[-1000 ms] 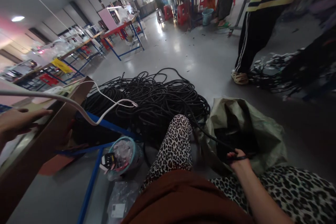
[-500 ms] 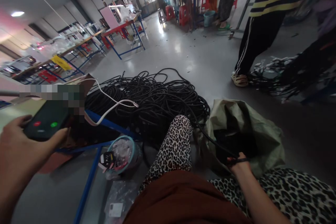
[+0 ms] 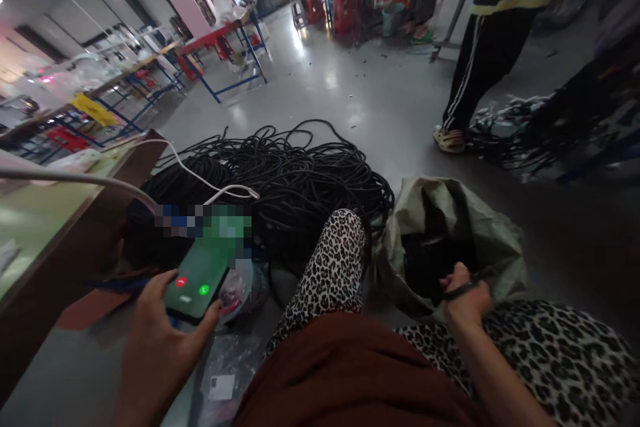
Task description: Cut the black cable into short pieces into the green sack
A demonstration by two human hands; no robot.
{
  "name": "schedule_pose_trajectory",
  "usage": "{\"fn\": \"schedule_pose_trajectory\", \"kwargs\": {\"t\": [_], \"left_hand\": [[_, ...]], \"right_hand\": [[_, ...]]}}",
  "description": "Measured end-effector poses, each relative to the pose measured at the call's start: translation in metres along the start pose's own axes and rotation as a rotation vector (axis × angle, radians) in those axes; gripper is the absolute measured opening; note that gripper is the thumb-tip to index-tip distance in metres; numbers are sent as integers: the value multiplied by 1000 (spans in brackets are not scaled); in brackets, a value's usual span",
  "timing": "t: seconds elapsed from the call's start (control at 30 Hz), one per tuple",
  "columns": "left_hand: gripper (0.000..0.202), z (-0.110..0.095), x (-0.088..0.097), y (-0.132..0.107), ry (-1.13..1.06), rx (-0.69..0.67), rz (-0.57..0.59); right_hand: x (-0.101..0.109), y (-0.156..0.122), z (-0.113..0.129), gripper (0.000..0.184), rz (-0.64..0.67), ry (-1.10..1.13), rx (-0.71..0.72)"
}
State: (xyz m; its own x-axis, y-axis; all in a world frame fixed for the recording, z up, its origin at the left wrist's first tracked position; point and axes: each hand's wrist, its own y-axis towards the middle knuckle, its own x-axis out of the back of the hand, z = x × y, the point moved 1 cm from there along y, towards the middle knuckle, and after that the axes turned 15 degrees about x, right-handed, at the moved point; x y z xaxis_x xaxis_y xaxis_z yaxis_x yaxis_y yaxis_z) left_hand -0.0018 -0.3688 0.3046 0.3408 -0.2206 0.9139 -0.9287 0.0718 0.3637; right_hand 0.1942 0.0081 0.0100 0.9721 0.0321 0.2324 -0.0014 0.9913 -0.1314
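Note:
My left hand grips a phone whose green screen shows a red and a green button; it is held low in front of my left knee. My right hand is closed around a black cable at the mouth of a grey-green sack beside my right leg. A big heap of black cable lies on the floor ahead of my knees.
A brown table edge with a white cord is at my left. A small tub of plastic scraps sits under it. A person in striped top and black trousers stands right, near another cable pile.
My left hand lifted the phone off the table and carried it rightward and down toward my knee. My right hand stayed closed on the cable and shifted slightly.

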Motion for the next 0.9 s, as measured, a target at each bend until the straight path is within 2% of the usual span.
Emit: {"fn": "schedule_pose_trajectory", "kwargs": {"t": [0.03,0.07,0.13,0.23,0.33,0.43,0.6,0.8,0.9], "left_hand": [[76,-3,-6,-7,-35,-6,30],[76,-6,-13,-14,-69,-4,74],[73,-17,-28,-27,-125,-6,190],[70,-43,-51,-44,-191,-107,372],[69,-75,-73,-54,-277,-247,432],[72,-102,-92,-61,-361,-396,525],[75,-132,-115,-68,-483,-536,587],[78,-154,-118,-75,-580,-525,679],[85,-160,-113,-71,-654,-434,828]], "right_hand": [[-1,-10,15,25,-18,-11,17],[-3,-21,30,26,33,-3,22],[-10,-47,60,28,186,161,-14],[-26,-85,96,35,511,525,-303],[-37,-104,120,37,680,805,-482],[-36,-102,130,37,629,910,-494],[-20,-86,141,35,494,973,-365],[-9,-66,146,23,293,930,-238],[-9,-55,147,21,297,853,-230]]}}
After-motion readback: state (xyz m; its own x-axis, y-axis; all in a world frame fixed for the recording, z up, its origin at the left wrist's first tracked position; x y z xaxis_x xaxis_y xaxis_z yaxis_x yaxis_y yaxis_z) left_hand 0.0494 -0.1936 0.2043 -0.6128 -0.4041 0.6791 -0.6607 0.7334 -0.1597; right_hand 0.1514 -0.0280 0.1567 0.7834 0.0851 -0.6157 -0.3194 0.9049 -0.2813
